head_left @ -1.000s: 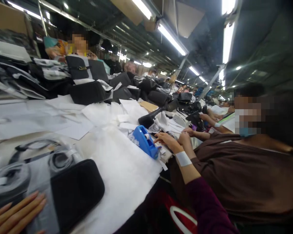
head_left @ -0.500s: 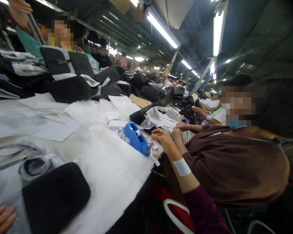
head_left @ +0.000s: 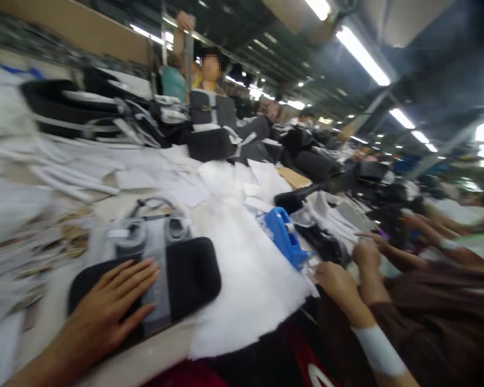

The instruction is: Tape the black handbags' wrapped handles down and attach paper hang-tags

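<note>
My left hand [head_left: 116, 298] lies flat on a black rectangular bag [head_left: 196, 269], its fingers stretched across a grey strip that runs over the bag's middle. Two coiled straps [head_left: 177, 228] in clear wrap rest along the bag's far edge. At the cutting end of a blue tape dispenser [head_left: 282, 236] is my right hand [head_left: 339, 287], fingers closed together. Blur hides whatever may be between those fingertips. A white band [head_left: 377, 346] goes round my right forearm.
White padding sheet [head_left: 242, 290] covers the table right of the bag. Paper scraps and strips [head_left: 76, 180] lie at left. Dark bags [head_left: 210, 142] are heaped behind. At right, a co-worker's hand [head_left: 367, 258] works close to mine; another person stands at the back.
The view has swung left, bringing the whole bag and my left hand into sight. My right hand stays by the dispenser, its fingertips seemingly lower.
</note>
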The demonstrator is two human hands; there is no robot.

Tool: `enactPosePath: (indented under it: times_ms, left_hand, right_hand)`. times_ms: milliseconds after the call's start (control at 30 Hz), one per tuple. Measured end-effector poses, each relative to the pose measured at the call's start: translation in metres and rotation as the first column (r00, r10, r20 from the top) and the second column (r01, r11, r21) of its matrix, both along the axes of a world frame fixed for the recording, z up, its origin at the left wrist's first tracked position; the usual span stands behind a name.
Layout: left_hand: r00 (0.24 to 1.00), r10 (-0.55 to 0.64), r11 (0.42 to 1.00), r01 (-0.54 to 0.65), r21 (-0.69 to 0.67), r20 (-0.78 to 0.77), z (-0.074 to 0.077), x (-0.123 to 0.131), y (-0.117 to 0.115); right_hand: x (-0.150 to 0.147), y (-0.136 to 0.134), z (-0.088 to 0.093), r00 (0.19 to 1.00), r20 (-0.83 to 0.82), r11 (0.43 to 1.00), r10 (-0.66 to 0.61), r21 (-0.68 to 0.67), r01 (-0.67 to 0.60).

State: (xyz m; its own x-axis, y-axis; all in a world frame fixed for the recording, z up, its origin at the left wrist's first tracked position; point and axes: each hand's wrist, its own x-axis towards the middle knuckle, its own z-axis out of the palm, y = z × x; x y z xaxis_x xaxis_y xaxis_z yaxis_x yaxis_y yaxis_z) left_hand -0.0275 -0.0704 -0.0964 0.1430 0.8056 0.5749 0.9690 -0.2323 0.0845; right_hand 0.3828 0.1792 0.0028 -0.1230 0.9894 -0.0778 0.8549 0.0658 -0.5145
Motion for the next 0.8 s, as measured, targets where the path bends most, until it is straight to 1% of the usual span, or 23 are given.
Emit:
enactPosePath:
  times_ms: [33, 67, 100, 133, 167, 200, 233, 267, 300, 333, 367, 400, 433, 500, 567, 700, 800]
  left_hand:
    - [0.998, 0.008, 0.997, -0.013, -0.082, -0.064, 0.001, -0.002, -0.006]
    - [0.996, 0.017, 0.995, -0.025, -0.092, -0.083, 0.002, -0.002, -0.010]
    - [0.996, 0.032, 0.992, -0.041, -0.116, -0.082, 0.004, -0.002, -0.011]
    - [0.996, 0.046, 0.989, -0.055, -0.134, -0.070, 0.006, -0.001, -0.012]
    - [0.997, 0.055, 0.987, -0.063, -0.145, -0.057, 0.008, 0.001, -0.012]
    - [0.997, 0.065, 0.985, -0.071, -0.159, -0.045, 0.009, 0.003, -0.011]
    - [0.997, 0.073, 0.983, -0.078, -0.166, -0.036, 0.011, 0.005, -0.012]
    - [0.996, 0.082, 0.983, -0.086, -0.164, -0.029, 0.012, 0.007, -0.012]
    - [0.996, 0.091, 0.984, -0.094, -0.154, -0.024, 0.012, 0.008, -0.013]
    - [0.995, 0.098, 0.985, -0.099, -0.138, -0.017, 0.011, 0.009, -0.014]
    - [0.995, 0.105, 0.987, -0.104, -0.119, -0.004, 0.011, 0.009, -0.014]
    - [0.994, 0.108, 0.989, -0.107, -0.106, 0.010, 0.010, 0.009, -0.015]
    - [0.994, 0.109, 0.989, -0.106, -0.098, 0.022, 0.009, 0.009, -0.015]
    - [0.994, 0.104, 0.990, -0.100, -0.099, 0.039, 0.008, 0.008, -0.015]
    - [0.995, 0.093, 0.992, -0.089, -0.093, 0.047, 0.007, 0.007, -0.015]
    - [0.994, 0.078, 0.993, -0.071, -0.097, 0.070, 0.008, 0.006, -0.013]
    - [0.995, 0.062, 0.991, -0.051, -0.123, 0.082, 0.009, 0.006, -0.012]
  right_hand:
    - [-0.017, -0.001, 0.007, 0.967, 0.183, 0.971, 0.176, 0.131, -0.202]
    - [-0.040, -0.002, 0.015, 0.876, 0.315, 0.873, 0.365, 0.213, -0.439]
    - [-0.068, -0.006, 0.024, 0.729, 0.395, 0.705, 0.559, 0.237, -0.669]
    - [-0.100, -0.013, 0.033, 0.559, 0.427, 0.508, 0.711, 0.237, -0.828]
    - [-0.135, -0.022, 0.041, 0.377, 0.437, 0.315, 0.817, 0.210, -0.926]
    - [-0.170, -0.033, 0.047, 0.192, 0.443, 0.132, 0.876, 0.163, -0.978]
    - [-0.205, -0.045, 0.051, 0.032, 0.459, -0.023, 0.888, 0.113, -0.993]
    - [-0.238, -0.055, 0.051, -0.100, 0.491, -0.145, 0.866, 0.054, -0.988]
    - [-0.266, -0.063, 0.050, -0.211, 0.518, -0.248, 0.829, 0.003, -0.969]
    - [-0.291, -0.069, 0.045, -0.286, 0.544, -0.324, 0.789, -0.027, -0.946]
    - [-0.310, -0.073, 0.040, -0.345, 0.566, -0.379, 0.749, -0.062, -0.923]
    - [-0.325, -0.075, 0.034, -0.387, 0.582, -0.417, 0.715, -0.090, -0.905]
    - [-0.336, -0.076, 0.029, -0.411, 0.597, -0.438, 0.689, -0.110, -0.892]
    - [-0.349, -0.075, 0.021, -0.425, 0.622, -0.449, 0.657, -0.129, -0.884]
    - [-0.355, -0.074, 0.018, -0.423, 0.638, -0.451, 0.643, -0.131, -0.883]
    - [-0.360, -0.071, 0.015, -0.449, 0.638, -0.480, 0.626, -0.139, -0.866]
    - [-0.362, -0.070, 0.012, -0.435, 0.646, -0.487, 0.627, -0.111, -0.867]
